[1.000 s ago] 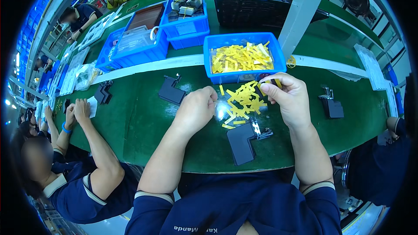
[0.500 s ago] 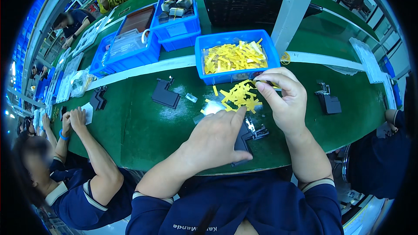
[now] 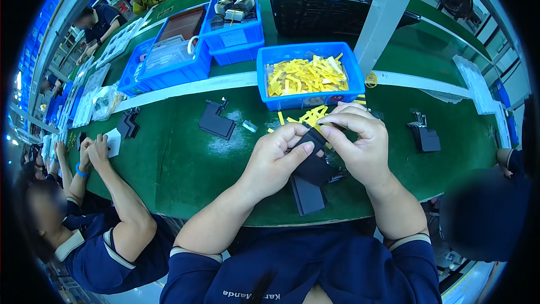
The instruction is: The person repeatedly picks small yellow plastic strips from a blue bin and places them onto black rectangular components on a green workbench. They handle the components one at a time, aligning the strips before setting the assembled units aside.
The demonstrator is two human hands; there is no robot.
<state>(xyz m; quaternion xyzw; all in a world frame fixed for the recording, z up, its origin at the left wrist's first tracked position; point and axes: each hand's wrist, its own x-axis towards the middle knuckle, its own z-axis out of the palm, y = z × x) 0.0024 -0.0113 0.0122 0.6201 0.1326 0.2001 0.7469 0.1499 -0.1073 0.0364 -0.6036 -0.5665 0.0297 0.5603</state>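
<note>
My left hand grips a black part, raised and tilted above the table, thumb across its face. At its upper end the fingers of my right hand are pinched together; a bit of yellow shows there, but what they hold is mostly hidden. Below the raised part, another black angled part lies near the table's front edge, partly covered. Loose yellow strips lie just beyond my fingers, in front of a blue bin heaped with more yellow strips.
On the green table, black L-shaped parts lie left and another black part lies right. A grey post rises behind the bin. Blue crates stand back left. A co-worker's hands work at the left.
My left hand has lifted a black part from the table area and closed on it. My right hand has come in and down to meet its upper end. The view has shifted slightly.
</note>
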